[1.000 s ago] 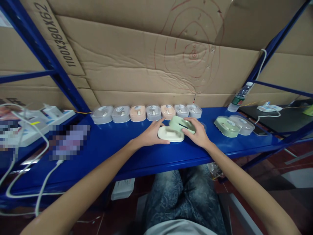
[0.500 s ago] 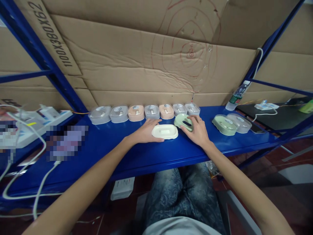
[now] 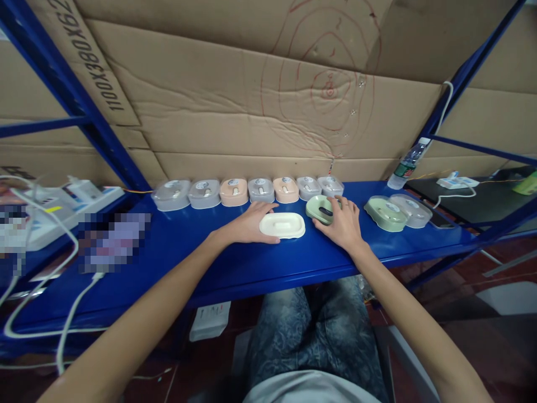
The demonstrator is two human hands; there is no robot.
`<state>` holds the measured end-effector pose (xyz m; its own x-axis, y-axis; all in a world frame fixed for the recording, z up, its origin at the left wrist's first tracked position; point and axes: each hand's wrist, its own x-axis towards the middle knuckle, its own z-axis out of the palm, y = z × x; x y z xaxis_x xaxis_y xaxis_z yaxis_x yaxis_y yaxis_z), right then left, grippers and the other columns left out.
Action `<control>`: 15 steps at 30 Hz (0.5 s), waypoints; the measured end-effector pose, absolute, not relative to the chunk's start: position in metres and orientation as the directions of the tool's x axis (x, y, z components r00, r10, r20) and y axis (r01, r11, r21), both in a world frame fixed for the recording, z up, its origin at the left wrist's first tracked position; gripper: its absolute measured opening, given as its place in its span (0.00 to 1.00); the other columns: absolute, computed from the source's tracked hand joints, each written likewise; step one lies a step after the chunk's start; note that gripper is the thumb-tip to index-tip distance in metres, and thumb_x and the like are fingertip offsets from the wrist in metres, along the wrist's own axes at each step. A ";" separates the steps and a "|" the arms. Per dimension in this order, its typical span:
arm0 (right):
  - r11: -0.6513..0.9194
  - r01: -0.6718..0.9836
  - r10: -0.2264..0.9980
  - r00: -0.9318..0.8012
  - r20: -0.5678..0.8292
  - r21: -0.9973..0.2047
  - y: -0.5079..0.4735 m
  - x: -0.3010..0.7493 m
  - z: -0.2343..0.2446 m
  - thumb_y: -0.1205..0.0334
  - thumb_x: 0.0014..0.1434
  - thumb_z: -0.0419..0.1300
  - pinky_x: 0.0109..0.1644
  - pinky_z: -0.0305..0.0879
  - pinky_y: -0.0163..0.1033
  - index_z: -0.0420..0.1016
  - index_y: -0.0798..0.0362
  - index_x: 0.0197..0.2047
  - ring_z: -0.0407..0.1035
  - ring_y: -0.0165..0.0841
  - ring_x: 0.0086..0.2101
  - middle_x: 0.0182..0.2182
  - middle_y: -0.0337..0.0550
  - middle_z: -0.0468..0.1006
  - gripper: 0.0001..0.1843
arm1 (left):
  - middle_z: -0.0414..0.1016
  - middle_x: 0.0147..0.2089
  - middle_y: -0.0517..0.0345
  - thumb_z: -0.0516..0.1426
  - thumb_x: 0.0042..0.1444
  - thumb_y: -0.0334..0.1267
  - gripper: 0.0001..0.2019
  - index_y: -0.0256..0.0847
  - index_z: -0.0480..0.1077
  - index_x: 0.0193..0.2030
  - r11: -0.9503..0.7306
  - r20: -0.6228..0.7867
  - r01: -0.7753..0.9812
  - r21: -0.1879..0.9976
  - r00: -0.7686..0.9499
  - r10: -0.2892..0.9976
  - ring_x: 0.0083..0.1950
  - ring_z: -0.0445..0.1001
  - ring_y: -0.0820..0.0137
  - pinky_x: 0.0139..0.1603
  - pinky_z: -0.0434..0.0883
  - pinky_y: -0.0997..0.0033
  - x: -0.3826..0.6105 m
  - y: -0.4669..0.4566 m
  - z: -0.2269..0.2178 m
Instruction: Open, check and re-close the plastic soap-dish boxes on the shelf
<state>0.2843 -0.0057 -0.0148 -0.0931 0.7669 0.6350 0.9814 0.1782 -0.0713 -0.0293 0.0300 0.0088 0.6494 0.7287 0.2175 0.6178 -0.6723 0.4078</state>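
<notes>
Blue tabletop [image 3: 251, 268] bears white moulded tray [image 3: 282, 225], clasped by left hand [image 3: 248, 224]; right hand [image 3: 346, 225] grips green case [image 3: 313, 207], best held level

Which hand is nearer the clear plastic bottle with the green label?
Right. The right hand is left of the bottle and closer to the person; the left hand is farther left.
</notes>
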 end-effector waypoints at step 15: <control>0.161 0.977 0.799 -0.045 0.600 -0.142 -0.007 0.283 -0.012 0.43 0.58 0.66 0.56 0.66 0.63 0.70 0.57 0.64 0.68 0.61 0.55 0.58 0.64 0.75 0.38 | 0.71 0.66 0.44 0.71 0.49 0.57 0.50 0.42 0.60 0.75 -0.670 0.187 0.620 0.407 0.662 0.726 0.69 0.68 0.45 0.70 0.64 0.48 -0.042 0.034 0.014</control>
<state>0.2831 -0.0072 -0.0123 -0.0447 0.7989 0.5998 0.9767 0.1610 -0.1418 -0.0422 0.0336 0.0135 0.6618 0.7259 0.1873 0.6201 -0.6705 0.4073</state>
